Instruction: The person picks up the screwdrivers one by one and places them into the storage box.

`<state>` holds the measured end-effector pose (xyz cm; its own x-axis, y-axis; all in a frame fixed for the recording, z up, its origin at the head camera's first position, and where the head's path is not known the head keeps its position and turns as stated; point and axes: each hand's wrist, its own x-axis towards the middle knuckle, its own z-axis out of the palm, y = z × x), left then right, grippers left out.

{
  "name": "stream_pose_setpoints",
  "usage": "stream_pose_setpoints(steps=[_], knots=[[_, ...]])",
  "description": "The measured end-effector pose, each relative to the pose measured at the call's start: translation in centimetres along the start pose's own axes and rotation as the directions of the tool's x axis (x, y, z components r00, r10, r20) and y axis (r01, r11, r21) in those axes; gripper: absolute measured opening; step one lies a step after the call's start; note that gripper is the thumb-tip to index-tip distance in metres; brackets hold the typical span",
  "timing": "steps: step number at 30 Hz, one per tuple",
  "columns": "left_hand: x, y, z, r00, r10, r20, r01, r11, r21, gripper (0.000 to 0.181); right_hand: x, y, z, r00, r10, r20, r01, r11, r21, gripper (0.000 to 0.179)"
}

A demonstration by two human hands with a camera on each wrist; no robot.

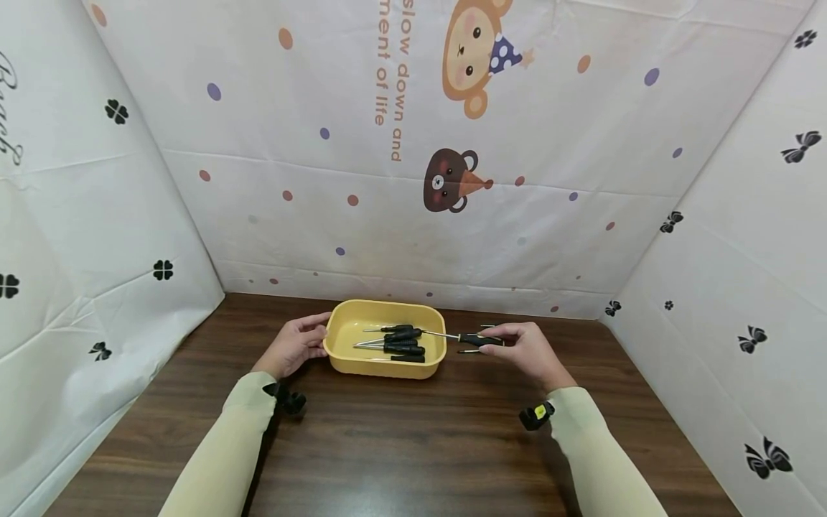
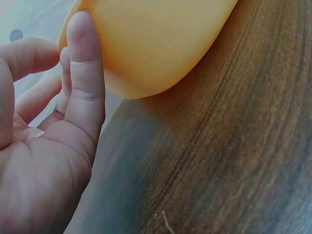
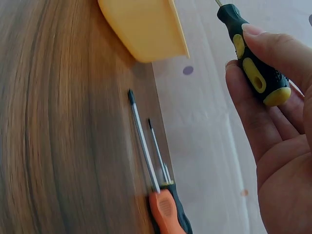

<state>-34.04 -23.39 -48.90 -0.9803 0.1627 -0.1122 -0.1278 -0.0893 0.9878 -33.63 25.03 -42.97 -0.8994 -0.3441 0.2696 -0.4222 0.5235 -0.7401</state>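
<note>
My left hand rests its fairly straight fingers against the left end of a yellow plastic tray; up close, the fingertips lie on the tray's outer wall near the rim. Inside the tray lie several black-handled screwdrivers, side by side with shafts to the left. At the tray's right end, my right hand pinches a screwdriver by its black-and-yellow handle, between thumb and fingers. Its shaft points left over the tray's right rim, with the tip above the other handles.
Below my right hand, an orange-handled screwdriver and a dark-handled one lie on the brown wooden table. A printed white cloth stands behind the table, with more cloth along both sides.
</note>
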Motion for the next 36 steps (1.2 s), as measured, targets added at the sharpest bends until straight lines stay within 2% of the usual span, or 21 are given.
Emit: stream_pose_setpoints(steps=[9,17,21,28,36], knots=[[0.1,-0.1,-0.1,1.000,0.007,0.018,-0.007,1.000,-0.004,0.056,0.8,-0.5,2.0,1.000,-0.026,0.013,0.026,0.999,0.026,0.025],[0.0,-0.2,-0.1,1.000,-0.002,-0.005,0.002,1.000,0.004,0.056,1.5,-1.0,4.1,0.999,-0.009,0.033,0.008,0.999,0.041,0.024],[-0.1,-0.2,-0.1,1.000,-0.005,-0.004,0.005,1.000,0.001,0.057,2.0,-1.3,5.0,0.999,-0.002,0.035,0.000,0.999,0.044,0.025],[-0.1,-0.1,0.0,1.000,0.007,0.001,-0.007,1.000,-0.007,0.057,2.8,-2.2,6.5,0.999,-0.034,0.034,0.032,0.998,0.059,0.028],[-0.1,0.1,0.1,1.000,0.007,0.006,-0.006,1.000,-0.009,0.057,3.5,-3.1,7.8,0.999,-0.018,0.042,0.016,0.998,0.058,0.035]])
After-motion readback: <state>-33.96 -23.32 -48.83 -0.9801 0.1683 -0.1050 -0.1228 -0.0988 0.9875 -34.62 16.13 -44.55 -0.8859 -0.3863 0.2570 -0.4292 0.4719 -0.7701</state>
